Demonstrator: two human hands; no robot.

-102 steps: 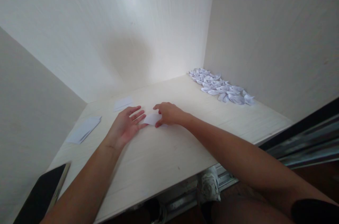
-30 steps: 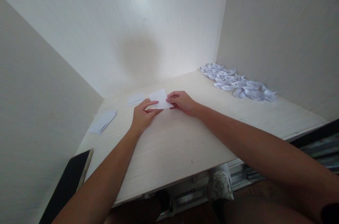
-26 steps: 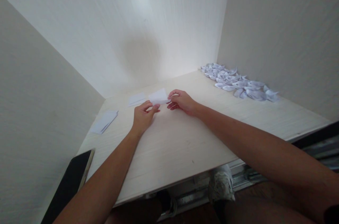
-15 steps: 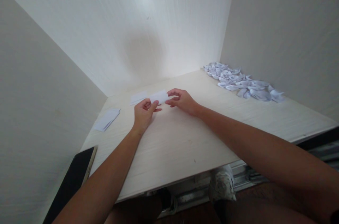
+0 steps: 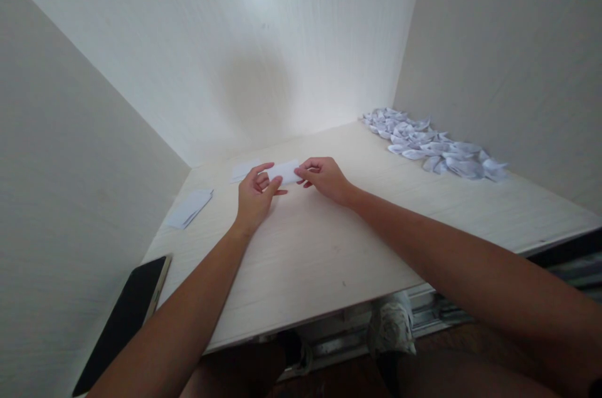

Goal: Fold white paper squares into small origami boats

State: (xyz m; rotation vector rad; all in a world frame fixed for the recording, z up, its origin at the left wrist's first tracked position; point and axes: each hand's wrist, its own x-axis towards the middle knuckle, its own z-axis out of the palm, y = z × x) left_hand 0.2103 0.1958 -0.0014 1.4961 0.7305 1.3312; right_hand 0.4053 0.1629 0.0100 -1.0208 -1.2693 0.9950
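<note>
A small white slip of paper (image 5: 285,172) is held up just over the table between both hands. My left hand (image 5: 256,191) grips its left end, thumb in front and index finger stretched out above. At the right end, my right hand (image 5: 322,177) pinches the slip between thumb and fingers. Just behind my left hand lies flat white paper (image 5: 242,170), partly hidden by the fingers. Further left, a small stack of white paper sheets (image 5: 190,209) rests on the table.
Many folded or twisted white paper pieces (image 5: 427,144) lie in a heap along the right wall. A dark flat device (image 5: 126,316), perhaps a phone or tablet, lies at the table's left edge. Pale panels (image 5: 188,41) enclose the table (image 5: 320,260) at the back and sides.
My right thumb and fingers have closed on the slip's right end. My left index finger has lifted and stretched out. The view has shifted slightly.
</note>
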